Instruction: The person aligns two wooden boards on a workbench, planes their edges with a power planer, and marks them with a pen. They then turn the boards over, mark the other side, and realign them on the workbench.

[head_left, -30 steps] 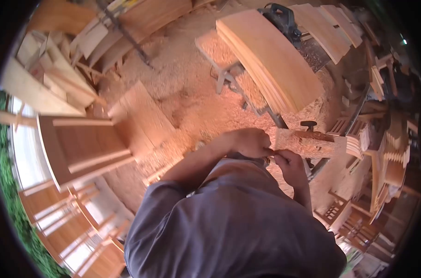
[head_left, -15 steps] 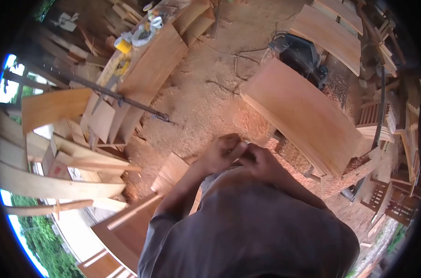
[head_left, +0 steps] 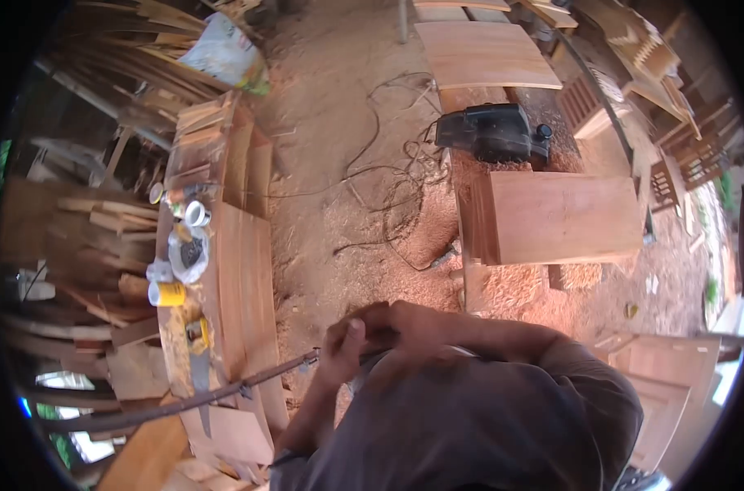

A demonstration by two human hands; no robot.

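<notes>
Both hands, left and right, meet at the chest, fingers curled; any held thing is hidden.

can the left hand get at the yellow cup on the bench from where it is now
Probably not without a step closer. The left hand is closed up against the right hand at the chest, and the yellow cup sits well off to its left, across the stacked boards. Nothing blocks the way.
</notes>
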